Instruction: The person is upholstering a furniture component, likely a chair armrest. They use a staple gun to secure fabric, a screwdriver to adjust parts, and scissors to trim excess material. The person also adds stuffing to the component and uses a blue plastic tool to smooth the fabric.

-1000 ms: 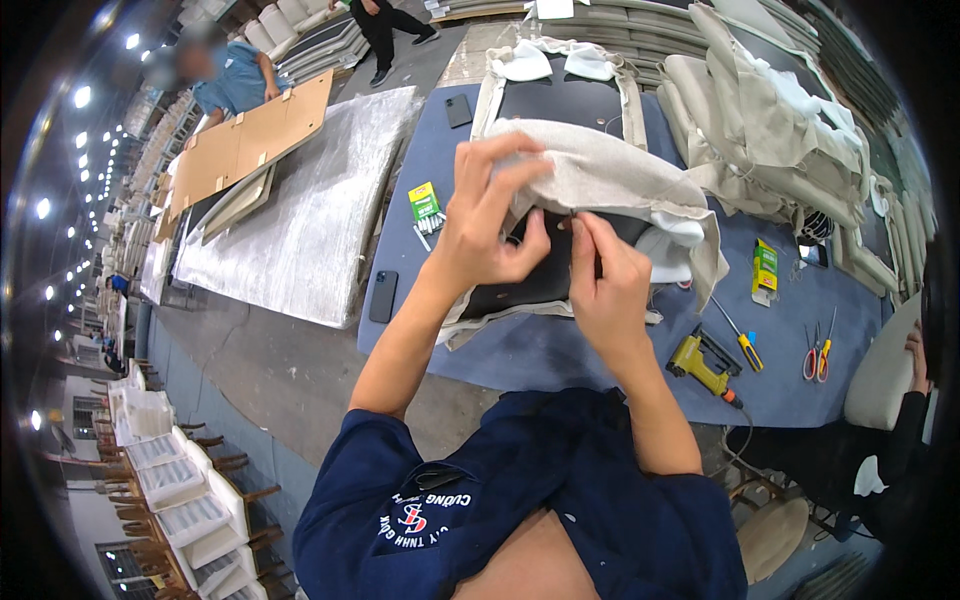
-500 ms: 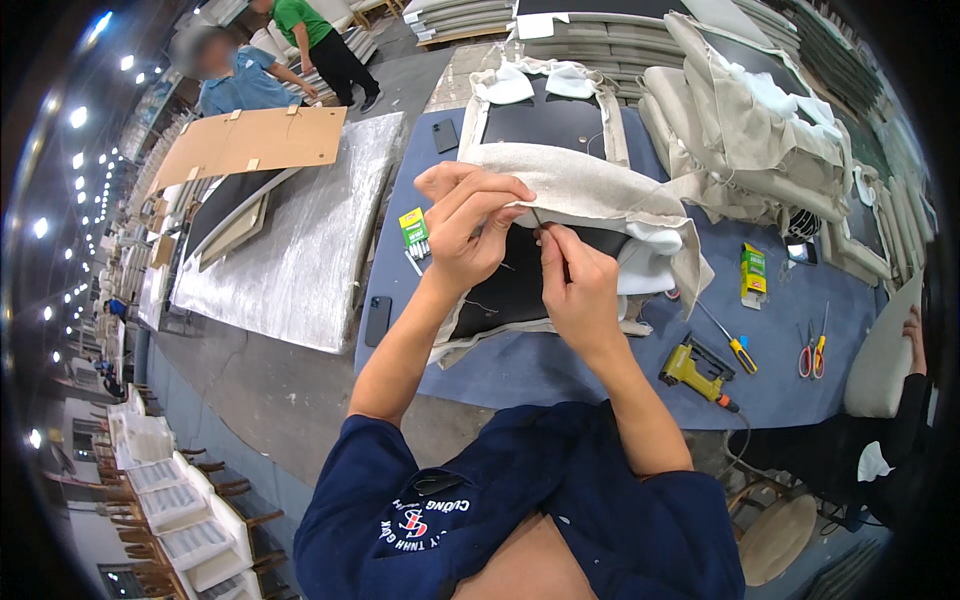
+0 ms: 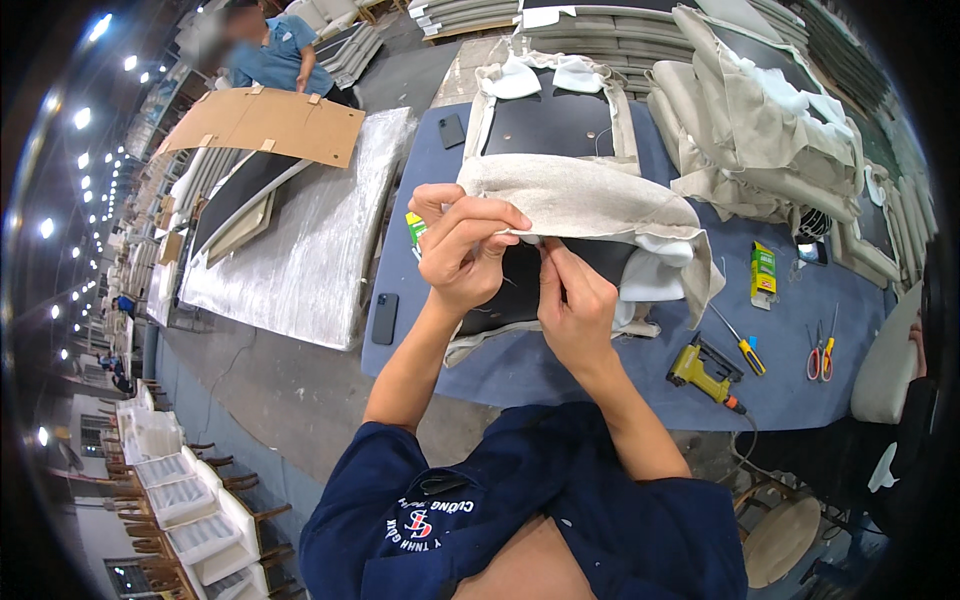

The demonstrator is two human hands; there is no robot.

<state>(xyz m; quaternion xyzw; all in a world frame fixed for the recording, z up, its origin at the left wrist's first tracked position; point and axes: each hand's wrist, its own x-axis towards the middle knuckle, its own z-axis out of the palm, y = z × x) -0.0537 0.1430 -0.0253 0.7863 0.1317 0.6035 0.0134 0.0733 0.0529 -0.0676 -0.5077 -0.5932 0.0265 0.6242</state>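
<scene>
My left hand (image 3: 462,245) pinches the lower edge of a beige fabric flap (image 3: 590,195), part of an upholstered cushion piece lying on the blue-covered table. Close beside it, the thumb and fingers of my right hand (image 3: 578,300) press together at the same edge. Whatever they grip there is too small to make out. Below the flap shows the piece's black backing (image 3: 592,260), partly hidden by my hands. White padding (image 3: 652,268) bulges out at the flap's right end.
A yellow-green staple gun (image 3: 702,372) with a hose, a screwdriver (image 3: 742,345), scissors (image 3: 813,362) and a green-yellow box (image 3: 763,275) lie to the right. A phone (image 3: 384,318) lies left. Fabric-covered pieces (image 3: 765,150) are stacked at the far right. A person (image 3: 275,55) stands at the far left.
My right fingertips have come up against the fabric edge; the thin dark strip seen between my hands no longer shows. The person in green has left view, and the one in blue has shifted right.
</scene>
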